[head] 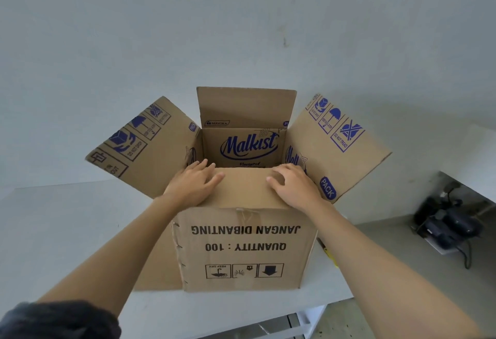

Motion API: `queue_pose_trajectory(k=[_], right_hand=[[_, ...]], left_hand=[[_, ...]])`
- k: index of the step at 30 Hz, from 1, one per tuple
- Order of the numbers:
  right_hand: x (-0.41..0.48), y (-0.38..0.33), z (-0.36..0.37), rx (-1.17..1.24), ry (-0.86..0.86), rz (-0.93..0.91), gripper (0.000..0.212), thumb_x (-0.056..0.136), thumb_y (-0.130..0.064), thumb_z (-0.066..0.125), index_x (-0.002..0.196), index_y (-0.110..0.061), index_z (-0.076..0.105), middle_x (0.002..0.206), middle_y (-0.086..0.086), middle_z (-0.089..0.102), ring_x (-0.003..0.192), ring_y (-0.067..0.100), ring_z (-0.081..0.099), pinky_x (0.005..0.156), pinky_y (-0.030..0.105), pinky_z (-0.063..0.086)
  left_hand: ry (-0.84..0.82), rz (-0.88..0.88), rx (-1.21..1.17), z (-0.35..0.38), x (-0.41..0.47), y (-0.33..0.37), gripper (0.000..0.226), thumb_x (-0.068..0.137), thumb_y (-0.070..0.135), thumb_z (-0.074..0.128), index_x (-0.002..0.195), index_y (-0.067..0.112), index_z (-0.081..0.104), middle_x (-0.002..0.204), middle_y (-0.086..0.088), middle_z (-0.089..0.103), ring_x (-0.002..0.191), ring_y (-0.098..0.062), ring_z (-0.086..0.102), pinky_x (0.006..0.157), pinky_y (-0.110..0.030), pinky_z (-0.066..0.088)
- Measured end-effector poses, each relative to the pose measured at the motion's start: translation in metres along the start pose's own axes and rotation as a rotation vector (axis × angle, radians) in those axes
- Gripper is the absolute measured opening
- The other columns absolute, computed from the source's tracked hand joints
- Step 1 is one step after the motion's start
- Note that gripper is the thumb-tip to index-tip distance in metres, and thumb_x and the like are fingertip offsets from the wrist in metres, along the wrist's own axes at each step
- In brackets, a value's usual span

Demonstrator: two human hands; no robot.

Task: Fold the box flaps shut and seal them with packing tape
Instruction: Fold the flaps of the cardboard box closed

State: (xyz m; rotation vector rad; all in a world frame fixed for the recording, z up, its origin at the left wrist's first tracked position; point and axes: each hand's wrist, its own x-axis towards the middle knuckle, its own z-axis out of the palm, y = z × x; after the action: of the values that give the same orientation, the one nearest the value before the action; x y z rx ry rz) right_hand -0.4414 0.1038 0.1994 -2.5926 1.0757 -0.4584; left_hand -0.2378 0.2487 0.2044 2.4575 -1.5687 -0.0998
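We see a cardboard box (241, 247) standing on a white table (67, 231). Its near flap (247, 188) is folded inward over the opening. The left hand (196, 183) lies flat on it with fingers nearly straight, gripping nothing. The right hand (292, 185) rests on it too, fingers loosely bent, holding nothing. The left flap (145, 145) and right flap (338, 145) splay outward, and the far flap (245, 105) stands upright.
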Motion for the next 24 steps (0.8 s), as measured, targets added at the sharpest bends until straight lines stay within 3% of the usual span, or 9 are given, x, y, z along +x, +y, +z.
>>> queue_pose_trajectory(k=[4,7,9,13,16,18,21,24], right_hand=[[0.036,-0.016,-0.009,0.087,0.068,-0.026,0.044,0.099,-0.041,0.040,0.137,-0.022,0.047,0.143,0.000,0.043,0.133,0.019,0.035,0.100,0.037,0.037],[0.075,-0.027,-0.014,0.099,0.155,-0.060,0.043,0.099,-0.039,0.041,0.136,-0.020,0.047,0.140,0.001,0.045,0.131,0.019,0.035,0.096,0.036,0.038],[0.102,-0.031,-0.017,0.102,0.212,-0.074,0.043,0.099,-0.037,0.043,0.137,-0.019,0.046,0.140,0.001,0.045,0.132,0.021,0.035,0.099,0.037,0.037],[0.161,-0.031,-0.022,0.109,0.306,-0.082,0.041,0.098,-0.035,0.047,0.136,-0.019,0.047,0.139,-0.001,0.045,0.131,0.017,0.035,0.102,0.038,0.038],[0.197,-0.029,-0.026,0.102,0.371,-0.115,0.040,0.097,-0.034,0.048,0.133,-0.018,0.052,0.136,-0.001,0.048,0.130,0.016,0.035,0.101,0.036,0.035],[0.213,-0.029,-0.028,0.093,0.439,-0.136,0.037,0.096,-0.032,0.050,0.130,-0.017,0.055,0.133,-0.001,0.050,0.128,0.016,0.037,0.099,0.034,0.035],[0.228,-0.029,-0.029,0.050,0.573,-0.129,0.033,0.094,-0.028,0.055,0.124,-0.015,0.061,0.130,0.004,0.052,0.126,0.021,0.041,0.097,0.035,0.038],[0.240,-0.030,-0.031,0.015,0.592,-0.102,0.030,0.094,-0.028,0.056,0.121,-0.016,0.063,0.125,0.003,0.057,0.121,0.023,0.043,0.094,0.035,0.040]], left_hand=[[0.261,0.062,-0.097,-0.030,0.035,0.017,0.048,0.097,0.040,0.045,0.139,0.017,0.046,0.139,-0.004,0.051,0.125,-0.022,0.049,0.099,-0.042,0.044],[0.448,0.075,-0.171,-0.055,0.074,0.021,0.039,0.094,0.031,0.052,0.130,0.015,0.055,0.124,-0.004,0.060,0.110,-0.022,0.058,0.088,-0.042,0.051],[0.511,0.083,-0.169,-0.066,0.106,0.018,0.038,0.093,0.027,0.054,0.128,0.013,0.055,0.122,-0.005,0.061,0.109,-0.023,0.057,0.089,-0.042,0.049],[0.598,0.105,-0.086,-0.082,0.176,0.007,0.043,0.093,0.024,0.054,0.135,0.012,0.048,0.135,-0.008,0.050,0.124,-0.027,0.045,0.100,-0.042,0.035],[0.554,0.090,0.005,-0.086,0.217,-0.001,0.050,0.097,0.032,0.045,0.143,0.014,0.037,0.147,-0.007,0.038,0.138,-0.026,0.028,0.111,-0.044,0.021],[0.511,0.068,0.046,-0.083,0.233,-0.007,0.047,0.100,0.036,0.036,0.143,0.015,0.037,0.147,-0.006,0.040,0.140,-0.025,0.028,0.113,-0.046,0.013],[0.643,0.115,-0.080,-0.071,0.232,-0.016,0.036,0.101,0.029,0.038,0.128,0.014,0.056,0.129,-0.004,0.059,0.122,-0.024,0.050,0.109,-0.040,0.022],[0.813,0.198,-0.076,-0.045,0.210,-0.016,0.031,0.095,0.018,0.053,0.125,0.013,0.057,0.132,-0.004,0.054,0.127,-0.025,0.046,0.106,-0.042,0.029]])
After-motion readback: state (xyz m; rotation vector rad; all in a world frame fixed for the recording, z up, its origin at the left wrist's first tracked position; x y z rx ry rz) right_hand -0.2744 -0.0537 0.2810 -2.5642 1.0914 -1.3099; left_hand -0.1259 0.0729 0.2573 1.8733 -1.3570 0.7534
